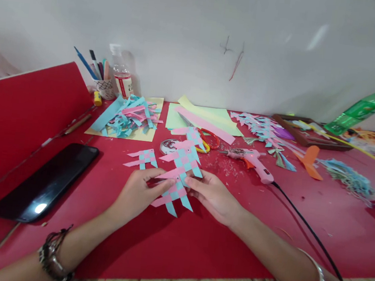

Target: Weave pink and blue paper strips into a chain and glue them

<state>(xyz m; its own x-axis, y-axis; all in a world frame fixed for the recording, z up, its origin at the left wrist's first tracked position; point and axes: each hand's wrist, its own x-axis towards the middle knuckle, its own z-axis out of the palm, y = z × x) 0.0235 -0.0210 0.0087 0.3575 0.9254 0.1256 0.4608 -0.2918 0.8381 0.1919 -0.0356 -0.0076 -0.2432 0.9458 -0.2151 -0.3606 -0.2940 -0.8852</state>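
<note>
Pink-blue paper weave [176,192] | between left fingers [162,184] | right fingers [193,185] | held by both

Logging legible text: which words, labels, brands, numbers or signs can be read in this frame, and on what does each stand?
Nothing reads clearly.
Clear bottle: red-and-white label, print too blurred to read.
Green bottle: any print too blurred to read.
Round lid: dark design, too small to read.
Wall: red and dark scribbles, no letters.
Woven paper piece, held by left hand and right hand: no print.
</note>
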